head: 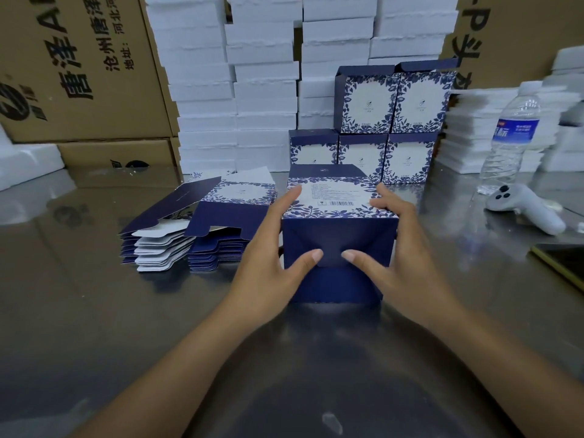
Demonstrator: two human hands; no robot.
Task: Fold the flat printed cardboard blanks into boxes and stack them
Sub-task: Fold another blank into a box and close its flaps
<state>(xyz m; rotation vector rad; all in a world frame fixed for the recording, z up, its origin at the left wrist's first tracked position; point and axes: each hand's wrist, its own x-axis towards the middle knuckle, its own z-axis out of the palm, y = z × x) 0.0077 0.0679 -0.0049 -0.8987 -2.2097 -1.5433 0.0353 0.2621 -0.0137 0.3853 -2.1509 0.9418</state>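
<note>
Table (pixel 94 311): bare metal, polished, hazy reflections.
Box (pixel 339 235), centre: printed card; navy front panel smooth and matt.
Blanks (pixel 164 245), centre left: same card, navy outside, plain white inside.
Slabs (pixel 202 90), upper centre: white foam, matt, ragged edges.
Cartons (pixel 79 74), upper left: brown corrugated board, matt.
Bottle (pixel 512 134), right: clear glossy plastic, blue label.
Controller (pixel 524 207), right: smooth white plastic.

water btl (pixel 512 134), controller (pixel 524 207), phone (pixel 564 263), brown cartons (pixel 82 74).
</note>
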